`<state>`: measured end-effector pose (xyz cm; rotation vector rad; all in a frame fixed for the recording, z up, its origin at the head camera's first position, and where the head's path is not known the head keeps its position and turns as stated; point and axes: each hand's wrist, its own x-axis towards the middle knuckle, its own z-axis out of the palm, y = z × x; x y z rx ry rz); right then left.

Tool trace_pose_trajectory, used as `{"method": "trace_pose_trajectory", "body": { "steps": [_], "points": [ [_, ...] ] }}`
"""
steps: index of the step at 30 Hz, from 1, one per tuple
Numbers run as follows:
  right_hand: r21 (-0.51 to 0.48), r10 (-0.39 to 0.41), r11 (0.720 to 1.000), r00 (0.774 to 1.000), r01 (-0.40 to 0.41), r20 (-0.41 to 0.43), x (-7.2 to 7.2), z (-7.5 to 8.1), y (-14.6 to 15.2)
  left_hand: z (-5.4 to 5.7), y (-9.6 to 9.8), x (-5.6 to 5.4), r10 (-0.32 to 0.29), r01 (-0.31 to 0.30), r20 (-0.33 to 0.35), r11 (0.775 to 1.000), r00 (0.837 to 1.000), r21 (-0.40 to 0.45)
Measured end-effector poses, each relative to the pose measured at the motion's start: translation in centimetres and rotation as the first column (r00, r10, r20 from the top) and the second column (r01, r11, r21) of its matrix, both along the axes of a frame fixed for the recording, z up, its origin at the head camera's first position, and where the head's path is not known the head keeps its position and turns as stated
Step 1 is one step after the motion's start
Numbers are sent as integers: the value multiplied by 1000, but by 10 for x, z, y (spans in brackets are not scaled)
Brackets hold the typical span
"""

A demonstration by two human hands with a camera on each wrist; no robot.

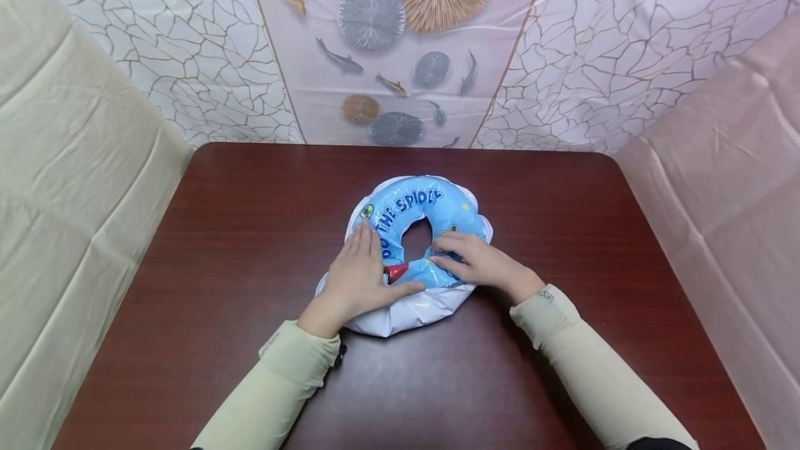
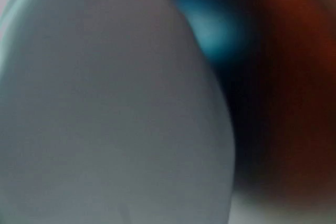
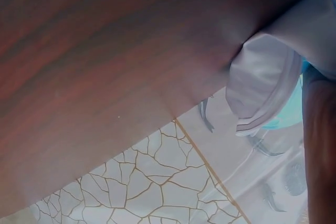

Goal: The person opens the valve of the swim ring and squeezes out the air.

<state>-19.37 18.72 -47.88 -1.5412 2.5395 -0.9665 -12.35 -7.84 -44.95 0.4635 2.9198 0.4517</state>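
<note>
A swim ring, blue with cartoon lettering on top and white underneath, lies soft and creased on the table. My left hand rests flat across its left front part, fingers straight and pointing away, thumb stretched to the right. Just beside that palm, a red printed patch shows. On the ring's right front part, my right hand presses with loosely bent fingers, thumb apart from them over a dark blue patch. A pale surface fills most of the blurred left wrist view. The ring's white underside bulges beside my hand in the right wrist view.
The dark red-brown wooden table has rounded far corners. Behind it hangs a patterned cloth with fish and round shapes. Plain beige cloth walls stand close along both sides.
</note>
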Motion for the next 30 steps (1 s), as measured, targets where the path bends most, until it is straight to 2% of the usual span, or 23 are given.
{"method": "trace_pose_trajectory", "body": {
  "steps": [3,7,14,21,30],
  "points": [
    [-13,6,1000,1000,-6,13,-1,-1,0,-9,4,-4,-21,21,49,1000,999,1],
    [-23,12,1000,1000,-11,28,-1,-3,0,-13,6,-8,-53,54,85,999,995,-5],
    [6,13,1000,999,-13,39,-1,-5,-2,-12,7,-10,-84,88,104,995,991,-39],
    [47,-28,999,996,23,88,2,-6,-1,-11,10,-11,-84,90,121,995,989,-43],
    [57,-40,998,996,36,80,3,-4,-5,-14,11,-10,-83,89,117,995,990,-41]
  ]
}}
